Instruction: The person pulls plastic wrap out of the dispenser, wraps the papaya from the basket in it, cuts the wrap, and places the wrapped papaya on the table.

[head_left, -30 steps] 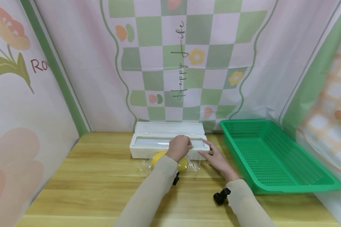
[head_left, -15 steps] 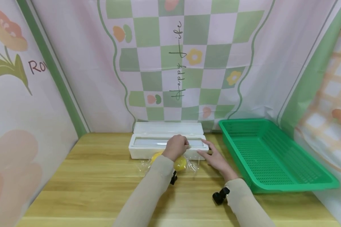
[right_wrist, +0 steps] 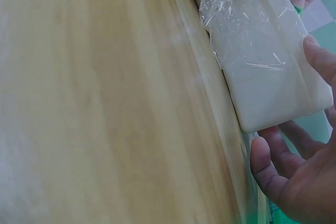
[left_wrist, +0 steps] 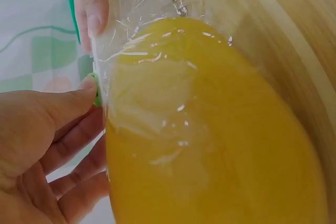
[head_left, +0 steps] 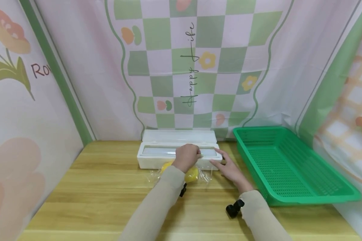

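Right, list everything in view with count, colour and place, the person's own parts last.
Table: one, wood-brown, below
White box: one, white, far side, lid raised
Pale insert: one, whitish, inside the box
Green tab: one, green, at the box's upper edge
Yellow object: at least one, yellow, before the box, partly hidden
Clear film: count unclear, colourless, around the yellow object
Basket: one, green, right
Backdrop: count unclear, white-green-orange, behind and beside
Wrist devices: two, black, near the cuffs
Sleeves: two, beige, foreground
Left hand: one, bare, pinching the tab
Right hand: one, bare, holding the box's right end
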{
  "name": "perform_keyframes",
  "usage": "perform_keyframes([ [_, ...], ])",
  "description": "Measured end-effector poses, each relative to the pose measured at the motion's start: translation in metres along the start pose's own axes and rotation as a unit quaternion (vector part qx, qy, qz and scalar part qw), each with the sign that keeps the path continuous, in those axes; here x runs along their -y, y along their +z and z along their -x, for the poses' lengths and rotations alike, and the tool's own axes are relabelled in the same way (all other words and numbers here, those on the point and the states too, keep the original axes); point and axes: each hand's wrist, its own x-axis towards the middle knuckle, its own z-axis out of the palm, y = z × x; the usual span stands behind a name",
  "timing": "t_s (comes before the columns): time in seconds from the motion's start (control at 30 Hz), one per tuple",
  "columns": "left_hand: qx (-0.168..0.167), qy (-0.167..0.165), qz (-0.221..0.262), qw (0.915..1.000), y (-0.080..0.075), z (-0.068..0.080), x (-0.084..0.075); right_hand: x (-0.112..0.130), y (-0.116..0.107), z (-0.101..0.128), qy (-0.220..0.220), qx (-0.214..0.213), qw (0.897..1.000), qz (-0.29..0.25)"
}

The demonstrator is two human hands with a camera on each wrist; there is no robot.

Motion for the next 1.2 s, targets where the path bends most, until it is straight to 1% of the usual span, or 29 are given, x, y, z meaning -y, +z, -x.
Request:
perform_keyframes([
  [0.13, -0.002, 0.000, 0.042, 0.9991, -0.003, 0.004, 0.009, 0.001, -0.001, 0.001, 0.003, 0.002, 1.000, 0.000],
  [0.27, 0.009, -0.006, 0.078, 0.9969, -0.007, 0.007, 0.016, 0.000, -0.002, 0.002, 0.005, 0.000, 1.000, 0.001],
  [0.37, 0.016, -0.004, 0.094, 0.9954, -0.008, 0.007, 0.018, 0.000, -0.002, 0.002, 0.004, 0.000, 1.000, 0.005],
  [0.43, 0.015, -0.001, 0.098, 0.9951, -0.008, 0.007, 0.019, 0.000, -0.002, 0.001, 0.002, 0.002, 1.000, 0.006],
  [0.53, 0.008, 0.004, 0.085, 0.9964, -0.007, 0.006, 0.020, 0.000, -0.002, 0.000, -0.001, 0.002, 1.000, 0.007],
  [0.67, 0.002, 0.002, 0.030, 0.9995, -0.008, 0.005, 0.020, -0.002, -0.003, 0.000, -0.006, 0.004, 1.000, 0.004],
  [0.77, 0.000, 0.000, 0.004, 1.0000, -0.009, 0.006, 0.022, -0.003, -0.003, 0.000, -0.007, 0.006, 1.000, 0.001],
  [1.0, -0.011, 0.012, 0.003, 0.9999, -0.009, 0.010, 0.025, -0.004, -0.003, 0.000, -0.004, 0.007, 1.000, -0.001],
  [1.2, -0.009, 0.010, -0.005, 0.9999, -0.010, 0.010, 0.026, -0.004, -0.003, -0.001, -0.011, 0.007, 1.000, 0.002],
])
